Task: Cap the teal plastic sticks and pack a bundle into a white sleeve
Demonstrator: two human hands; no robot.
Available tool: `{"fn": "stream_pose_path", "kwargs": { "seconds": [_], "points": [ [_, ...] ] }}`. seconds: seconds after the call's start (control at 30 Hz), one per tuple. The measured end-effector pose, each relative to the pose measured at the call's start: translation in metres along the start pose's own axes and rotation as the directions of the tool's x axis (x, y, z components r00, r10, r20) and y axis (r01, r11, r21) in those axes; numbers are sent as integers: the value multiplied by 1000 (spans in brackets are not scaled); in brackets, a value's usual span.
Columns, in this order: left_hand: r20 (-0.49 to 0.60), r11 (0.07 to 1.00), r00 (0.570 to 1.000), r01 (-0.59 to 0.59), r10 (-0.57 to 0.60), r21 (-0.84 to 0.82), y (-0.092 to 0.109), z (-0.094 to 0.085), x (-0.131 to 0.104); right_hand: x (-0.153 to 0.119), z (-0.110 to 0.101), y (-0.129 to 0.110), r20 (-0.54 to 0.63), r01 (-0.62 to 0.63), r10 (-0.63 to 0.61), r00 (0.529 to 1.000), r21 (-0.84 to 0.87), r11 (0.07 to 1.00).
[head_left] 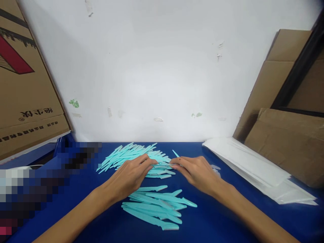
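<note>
Many thin turquoise plastic sticks shaped like small knives lie in a large pile (126, 153) at the back of the blue table. A smaller group of the same sticks (157, 206) lies nearer, below my hands. My left hand (136, 170) is closed in a pinch on the left end of a turquoise stick, in front of the large pile. From the right, my right hand (194, 170) pinches at the stick's other end, its fingertips close to the left ones. One more stick (175, 153) pokes up behind my right fingers.
White sheets or bags (248, 165) lie on the blue table (207, 219) at the right. Cardboard (286, 145) leans behind them. A large printed carton (30, 84) stands at the left. Small clear pieces (216, 169) sit beyond my right hand. A white wall (157, 74) closes the back.
</note>
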State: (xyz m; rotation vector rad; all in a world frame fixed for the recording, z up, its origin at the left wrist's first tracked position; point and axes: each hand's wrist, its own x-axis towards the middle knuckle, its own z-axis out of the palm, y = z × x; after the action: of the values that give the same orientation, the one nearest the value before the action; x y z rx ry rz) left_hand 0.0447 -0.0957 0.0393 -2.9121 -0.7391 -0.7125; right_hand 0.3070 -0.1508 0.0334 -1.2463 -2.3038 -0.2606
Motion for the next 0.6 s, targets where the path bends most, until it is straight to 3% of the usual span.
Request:
{"fn": "stream_pose_path", "kwargs": {
  "seconds": [0.23,0.47,0.6],
  "points": [
    [-83,995,992,-99,97,-17,3,12,0,0,8,-12,33,11,-12,999,45,999],
    [-38,987,991,135,-132,83,-20,9,-4,6,-17,7,-28,-133,131,991,-69,989],
    [-40,983,990,140,-136,116,-30,10,-7,5,-31,37,-19,-262,265,964,-218,940]
  ]
}}
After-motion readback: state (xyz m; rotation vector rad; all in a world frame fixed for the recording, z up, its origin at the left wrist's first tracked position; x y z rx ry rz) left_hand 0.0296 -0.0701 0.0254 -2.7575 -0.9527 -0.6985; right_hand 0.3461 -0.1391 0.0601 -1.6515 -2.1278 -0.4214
